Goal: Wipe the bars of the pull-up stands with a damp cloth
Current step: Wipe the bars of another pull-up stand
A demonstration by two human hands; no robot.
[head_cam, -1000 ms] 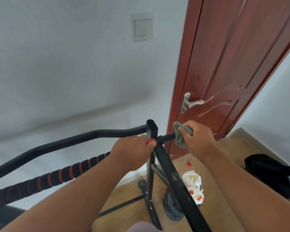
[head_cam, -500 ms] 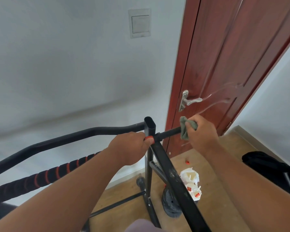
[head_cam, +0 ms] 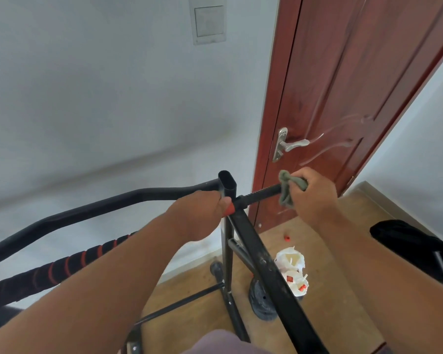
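A black pull-up stand fills the lower middle, with an open-topped upright post point(head_cam: 226, 183) and a sloping black bar point(head_cam: 271, 272) running toward me. A short ribbed grip bar point(head_cam: 260, 194) sticks out right from the post. My right hand point(head_cam: 315, 198) grips a grey-green cloth point(head_cam: 287, 191) wrapped round the far part of that bar. My left hand point(head_cam: 202, 213) grips the black-and-red padded bar point(head_cam: 62, 269) where it meets the post, with a red end showing by the thumb.
A red-brown door point(head_cam: 356, 85) with a metal handle point(head_cam: 289, 144) stands close behind the stand. On the wooden floor lie white bags point(head_cam: 292, 267), a dark weight plate point(head_cam: 261, 300), a small red piece point(head_cam: 287, 237) and a black object point(head_cam: 417, 246) at right.
My right hand has slid the cloth outward along the short grip bar, away from the post, baring more of the ribbed bar. My left hand has kept its hold.
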